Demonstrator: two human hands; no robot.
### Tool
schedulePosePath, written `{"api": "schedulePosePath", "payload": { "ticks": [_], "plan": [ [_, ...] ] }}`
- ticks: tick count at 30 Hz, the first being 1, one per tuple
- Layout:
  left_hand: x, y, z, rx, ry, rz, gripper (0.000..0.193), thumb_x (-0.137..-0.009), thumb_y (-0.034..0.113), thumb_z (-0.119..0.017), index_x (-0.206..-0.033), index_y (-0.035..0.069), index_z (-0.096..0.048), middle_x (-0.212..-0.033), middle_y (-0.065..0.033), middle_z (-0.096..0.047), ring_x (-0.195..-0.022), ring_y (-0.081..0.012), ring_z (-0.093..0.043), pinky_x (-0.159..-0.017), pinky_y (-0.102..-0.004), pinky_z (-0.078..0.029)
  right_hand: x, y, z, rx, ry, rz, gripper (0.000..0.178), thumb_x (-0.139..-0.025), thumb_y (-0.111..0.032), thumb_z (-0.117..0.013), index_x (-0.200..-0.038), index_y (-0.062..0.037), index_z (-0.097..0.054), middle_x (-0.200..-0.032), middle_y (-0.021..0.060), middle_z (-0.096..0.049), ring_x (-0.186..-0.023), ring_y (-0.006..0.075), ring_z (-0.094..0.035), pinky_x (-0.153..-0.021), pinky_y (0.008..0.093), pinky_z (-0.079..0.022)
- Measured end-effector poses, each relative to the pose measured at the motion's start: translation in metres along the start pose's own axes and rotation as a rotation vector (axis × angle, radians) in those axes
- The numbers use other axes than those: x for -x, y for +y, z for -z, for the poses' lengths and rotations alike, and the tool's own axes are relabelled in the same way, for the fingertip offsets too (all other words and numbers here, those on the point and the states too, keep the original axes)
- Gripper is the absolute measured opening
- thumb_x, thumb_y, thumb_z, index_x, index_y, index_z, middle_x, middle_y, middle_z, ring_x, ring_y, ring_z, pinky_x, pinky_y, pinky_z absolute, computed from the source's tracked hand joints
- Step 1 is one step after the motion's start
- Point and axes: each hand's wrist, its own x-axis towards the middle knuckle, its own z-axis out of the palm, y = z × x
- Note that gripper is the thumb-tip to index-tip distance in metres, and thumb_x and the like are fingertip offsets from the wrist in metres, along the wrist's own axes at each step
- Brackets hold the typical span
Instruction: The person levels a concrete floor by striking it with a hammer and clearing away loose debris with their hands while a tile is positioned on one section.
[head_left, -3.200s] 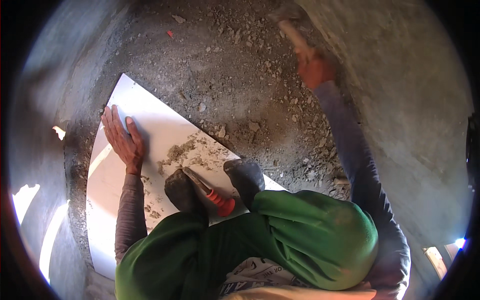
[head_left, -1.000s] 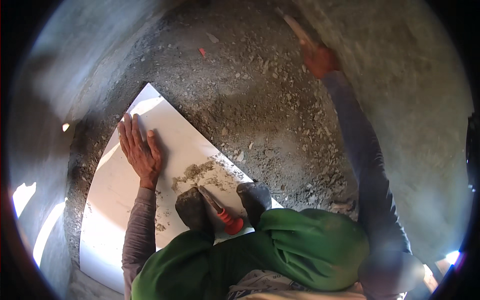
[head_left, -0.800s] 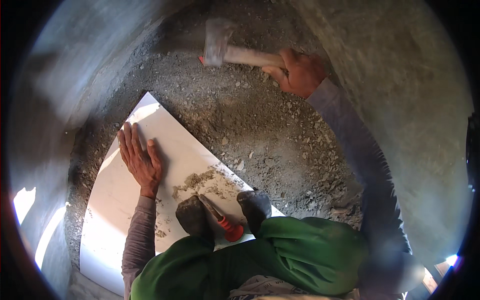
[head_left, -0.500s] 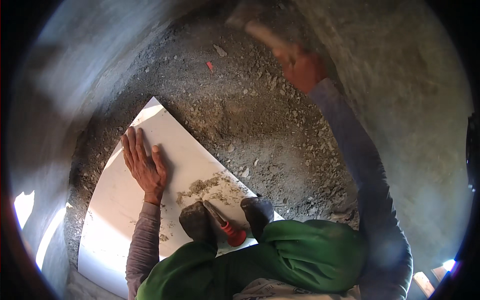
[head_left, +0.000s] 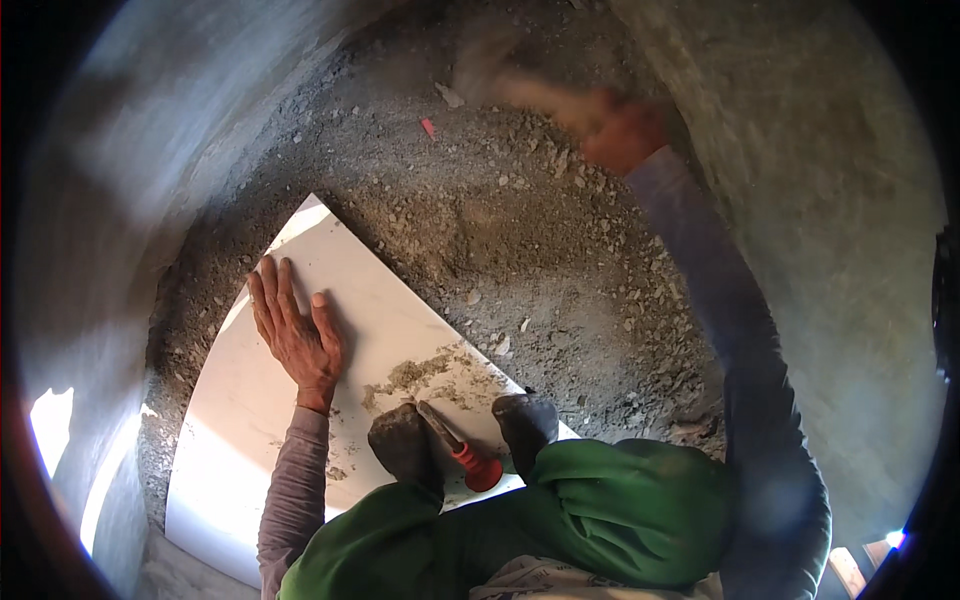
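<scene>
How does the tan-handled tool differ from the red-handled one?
The tan-handled tool is held up in the right grip, while the red-handled tool lies on the white board, not held.
The tan-handled tool is smeared by blur, its head indistinct; the red-handled tool shows sharply, with a flared end and narrow shaft.
The tan handle is dull, the red one bright.
Both are handled tools.

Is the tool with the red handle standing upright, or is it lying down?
Lying down: the red-handled tool stretches lengthwise along the white board, between the person's feet.
</scene>
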Motion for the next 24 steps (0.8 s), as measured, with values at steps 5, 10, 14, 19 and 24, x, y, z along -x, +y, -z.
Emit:
{"api": "schedulePosePath", "payload": {
  "ticks": [5,10,14,19,24],
  "plan": [
    [-0.004,0.002,-0.014,0.009,-0.008,0.006,0.061,-0.115,0.046,-0.045,-0.167,0.013,-0.044,-0.176,-0.0107,-0.037,-0.167,-0.0354,-0.022,-0.135,-0.0527,-0.016,-0.019,0.011,-0.004,0.033,0.030,-0.482,0.060,-0.106,-0.054,-0.062,-0.119,0.0054,-0.065,-0.077,0.0211,-0.075,-0.064,0.0393,-0.074,-0.059,0.0522,-0.058],
    [0.003,-0.003,-0.005,-0.011,-0.012,0.008,0.062,-0.115,0.047,-0.045,-0.167,0.013,-0.045,-0.177,-0.0103,-0.037,-0.167,-0.0356,-0.023,-0.135,-0.0529,-0.017,0.004,-0.034,-0.001,0.100,0.290,0.219,0.070,-0.106,-0.061,-0.060,-0.105,0.0076,-0.070,-0.067,0.0198,-0.070,-0.055,0.0356,-0.069,-0.054,0.0515,-0.055],
    [0.000,0.002,-0.007,0.017,-0.013,0.006,0.062,-0.115,0.047,-0.045,-0.166,0.013,-0.045,-0.176,-0.0109,-0.037,-0.167,-0.0361,-0.023,-0.135,-0.0530,-0.017,-0.005,0.022,0.006,-0.074,-0.145,-0.663,0.072,-0.107,-0.064,-0.055,-0.124,0.0061,-0.064,-0.083,0.0209,-0.074,-0.067,0.0372,-0.074,-0.064,0.0521,-0.059],
    [0.000,-0.002,-0.005,-0.004,-0.011,0.003,0.062,-0.115,0.046,-0.045,-0.166,0.012,-0.045,-0.176,-0.0118,-0.038,-0.167,-0.0364,-0.023,-0.135,-0.0530,-0.017,0.018,-0.041,-0.007,0.072,0.206,0.034,0.058,-0.104,-0.053,-0.068,-0.103,0.0046,-0.070,-0.065,0.0178,-0.068,-0.054,0.0347,-0.069,-0.052,0.0498,-0.053],
    [-0.004,0.001,-0.006,0.018,-0.008,-0.007,0.062,-0.115,0.046,-0.045,-0.167,0.012,-0.045,-0.176,-0.0116,-0.038,-0.167,-0.0365,-0.023,-0.135,-0.0537,-0.016,0.016,0.023,-0.013,0.045,0.132,-0.246,0.056,-0.103,-0.051,-0.070,-0.107,0.0045,-0.068,-0.069,0.0190,-0.070,-0.058,0.0368,-0.071,-0.057,0.0497,-0.056]
  ]
}}
